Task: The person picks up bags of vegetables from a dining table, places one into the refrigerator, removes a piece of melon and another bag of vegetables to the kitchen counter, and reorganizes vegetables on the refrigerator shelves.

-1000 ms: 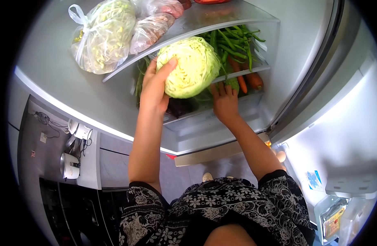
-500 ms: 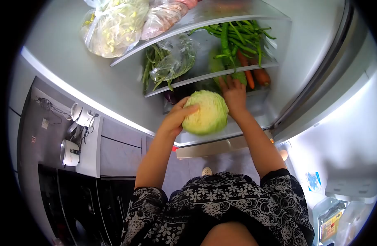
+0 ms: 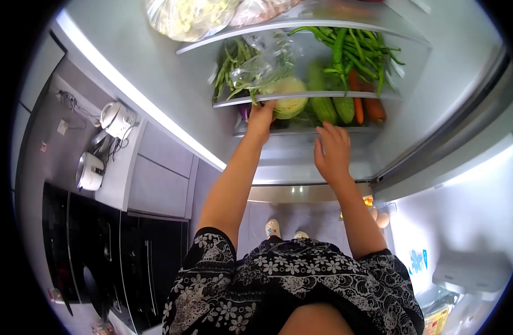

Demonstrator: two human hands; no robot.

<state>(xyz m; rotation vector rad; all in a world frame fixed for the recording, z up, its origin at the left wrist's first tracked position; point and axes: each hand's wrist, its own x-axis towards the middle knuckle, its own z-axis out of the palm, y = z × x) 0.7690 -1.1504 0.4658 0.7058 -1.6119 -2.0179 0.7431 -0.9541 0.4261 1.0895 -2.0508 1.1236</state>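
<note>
My left hand (image 3: 261, 118) reaches into the lower fridge shelf with its fingers round the left side of a pale green cabbage (image 3: 290, 108). The shelf above partly hides the cabbage. Right of it lie a green cucumber (image 3: 323, 110) and a second green vegetable (image 3: 344, 110), then two carrots (image 3: 358, 110). Something purple (image 3: 244, 112) shows left of my left hand. In front of the cucumber, apart from it, my right hand (image 3: 333, 153) hovers open with nothing in it, its fingers loosely bent.
Green chillies (image 3: 362, 53) and bagged green beans (image 3: 251, 64) lie on the glass shelf above. Higher up sits a plastic bag of pale yellow sprouts (image 3: 192, 17). The fridge door (image 3: 435, 206) stands open at right. A counter with a rice cooker (image 3: 90, 171) is at left.
My left hand has carried the cabbage from in front of the fridge onto the lower shelf. My right hand has drawn back from the green vegetables. The view has shifted.
</note>
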